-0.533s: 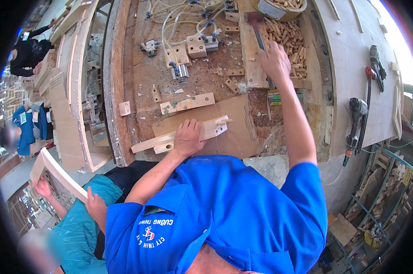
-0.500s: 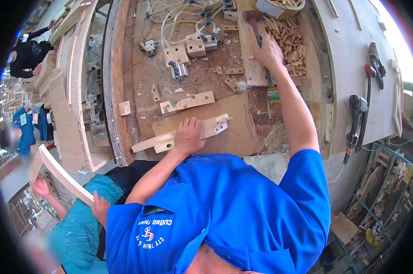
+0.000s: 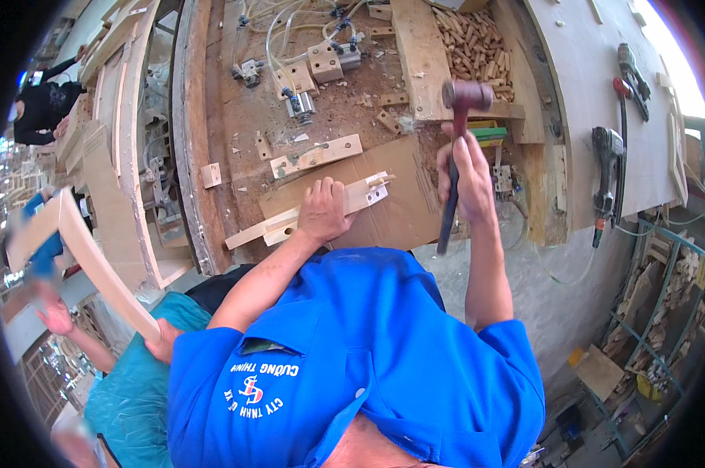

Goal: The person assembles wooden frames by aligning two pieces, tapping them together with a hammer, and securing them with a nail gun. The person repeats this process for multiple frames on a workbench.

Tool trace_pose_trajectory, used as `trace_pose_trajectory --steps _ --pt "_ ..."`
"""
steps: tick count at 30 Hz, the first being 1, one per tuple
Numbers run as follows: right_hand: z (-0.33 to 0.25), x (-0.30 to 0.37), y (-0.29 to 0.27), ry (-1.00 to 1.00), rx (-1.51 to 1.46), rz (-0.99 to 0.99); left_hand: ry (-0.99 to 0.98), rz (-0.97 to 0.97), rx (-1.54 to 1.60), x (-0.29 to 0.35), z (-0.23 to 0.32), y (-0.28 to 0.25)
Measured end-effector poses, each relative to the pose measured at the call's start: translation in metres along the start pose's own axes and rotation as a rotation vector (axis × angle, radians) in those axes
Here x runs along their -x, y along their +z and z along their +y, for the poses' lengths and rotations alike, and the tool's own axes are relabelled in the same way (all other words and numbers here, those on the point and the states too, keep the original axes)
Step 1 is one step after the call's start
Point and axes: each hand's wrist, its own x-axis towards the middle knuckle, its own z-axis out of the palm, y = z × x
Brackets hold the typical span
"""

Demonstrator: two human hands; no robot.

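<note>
My left hand (image 3: 323, 212) is closed over a pale wooden strip (image 3: 257, 229), pressing it down on a flat piece of cardboard (image 3: 407, 204). A second wooden piece with a round hole lies against the strip, under the same hand. Two small wooden dowels (image 3: 383, 180) show at the strip's right end. In my right hand (image 3: 474, 175) is a mallet (image 3: 468, 96) with a dark red head and a dark handle. It is raised to the right of the cardboard, head pointing away from me, clear of the wood.
Beyond the mallet, a wooden bin holds many loose dowels (image 3: 477, 51). Pneumatic clamps with clear hoses (image 3: 296, 101) sit at the back. A wooden block (image 3: 317, 156) lies beyond the cardboard. Power tools (image 3: 607, 175) rest at right. At left, a co-worker holds a curved wooden part (image 3: 106, 269).
My right hand has lifted the mallet from beside the dowel bin and drawn it nearer to me. My left hand stays on the strip. The co-worker's wooden part has shifted.
</note>
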Motion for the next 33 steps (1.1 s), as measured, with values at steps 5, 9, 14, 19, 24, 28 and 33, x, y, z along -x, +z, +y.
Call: trace_pose_trajectory --steps 5,9,14,19,24,28,33 --pt "0.054 0.068 -0.018 0.078 0.018 0.184 0.039 -0.006 -0.038 -0.007 -0.001 -0.001" --pt "0.061 0.090 -0.016 -0.160 0.075 0.420 0.010 -0.031 -0.035 0.001 0.000 0.001" --pt "0.149 0.089 0.016 -0.368 0.601 0.470 0.048 -0.026 -0.043 -0.006 0.003 -0.006" --pt "0.129 0.089 0.028 -0.103 0.663 0.301 0.074 0.023 -0.026 -0.003 -0.003 0.001" --pt "0.089 0.089 0.031 -0.250 0.393 0.630 0.017 -0.040 -0.008 0.001 -0.003 0.004" --pt "0.143 0.093 0.041 -0.072 0.938 0.226 0.064 -0.034 -0.037 -0.007 -0.001 -0.006" --pt "0.108 0.081 0.027 -0.357 0.661 0.409 0.051 -0.027 -0.008 -0.002 -0.008 -0.003"
